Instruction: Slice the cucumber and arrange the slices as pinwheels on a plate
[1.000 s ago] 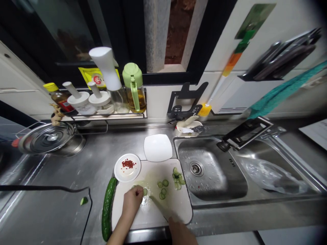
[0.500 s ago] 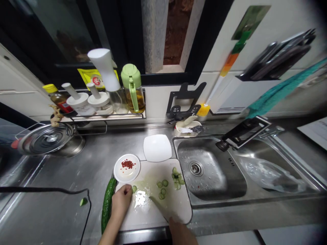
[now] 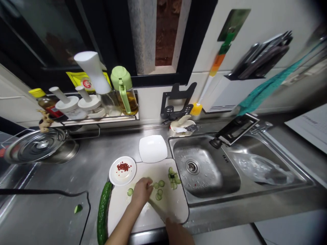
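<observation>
Since the earlier frame, the left hand (image 3: 143,191) has been moved from the nine o'clock side of the cutting board (image 3: 179,207) to near its middle, from which clock directions are given. At twelve o'clock, the room is bounded by a pale wall (image 3: 208,37) and a dark window frame (image 3: 117,37). Everything is carried by a glossy steel desk (image 3: 84,173), into which a sink (image 3: 212,172) is set at two o'clock. Flat on it, the board is wetted and probably slippery. Between eight and nine, a whole cucumber (image 3: 103,214) is laid alongside; it should be firm, fairly light and apt to roll, best grasped around its middle. At five, a knife (image 3: 160,211) is gripped by the right hand (image 3: 177,232). Cucumber slices (image 3: 161,183) are scattered toward two, one at nine; limp and slick, they are best pinched by the rim. Whether one is held by the left hand's bunched fingers cannot be told.
</observation>
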Action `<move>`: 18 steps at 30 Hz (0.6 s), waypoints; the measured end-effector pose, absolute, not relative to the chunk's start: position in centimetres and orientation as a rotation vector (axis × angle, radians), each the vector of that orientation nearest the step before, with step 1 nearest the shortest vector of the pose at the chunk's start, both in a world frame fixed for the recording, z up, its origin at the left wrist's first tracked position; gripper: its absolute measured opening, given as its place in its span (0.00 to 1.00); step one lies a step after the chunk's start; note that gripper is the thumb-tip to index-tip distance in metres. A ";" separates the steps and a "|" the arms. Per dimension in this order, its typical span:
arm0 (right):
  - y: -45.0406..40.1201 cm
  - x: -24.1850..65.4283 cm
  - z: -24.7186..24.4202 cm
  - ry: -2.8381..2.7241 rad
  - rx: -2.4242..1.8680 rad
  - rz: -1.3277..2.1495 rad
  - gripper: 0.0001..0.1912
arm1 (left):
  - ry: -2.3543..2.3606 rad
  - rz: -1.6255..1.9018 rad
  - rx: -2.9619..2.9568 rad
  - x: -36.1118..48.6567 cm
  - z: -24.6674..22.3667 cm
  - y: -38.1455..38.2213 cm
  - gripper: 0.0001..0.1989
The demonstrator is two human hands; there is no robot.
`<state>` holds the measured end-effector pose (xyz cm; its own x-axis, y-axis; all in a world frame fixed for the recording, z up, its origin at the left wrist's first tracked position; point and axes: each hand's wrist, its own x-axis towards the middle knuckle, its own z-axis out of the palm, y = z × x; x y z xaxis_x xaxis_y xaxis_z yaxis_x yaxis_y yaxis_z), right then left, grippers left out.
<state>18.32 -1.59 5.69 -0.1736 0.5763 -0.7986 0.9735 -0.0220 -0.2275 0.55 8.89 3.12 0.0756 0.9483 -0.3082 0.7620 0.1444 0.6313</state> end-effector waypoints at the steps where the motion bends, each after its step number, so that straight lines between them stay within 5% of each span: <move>1: -1.6 18.2 5.8 1.765 1.619 -1.094 0.18 | 1.712 0.308 1.664 1.2 3.0 9.3 0.07; 18: -2.0 18.3 4.8 1.778 1.681 -1.070 0.15 | 1.688 0.266 1.651 2.9 2.2 9.9 0.09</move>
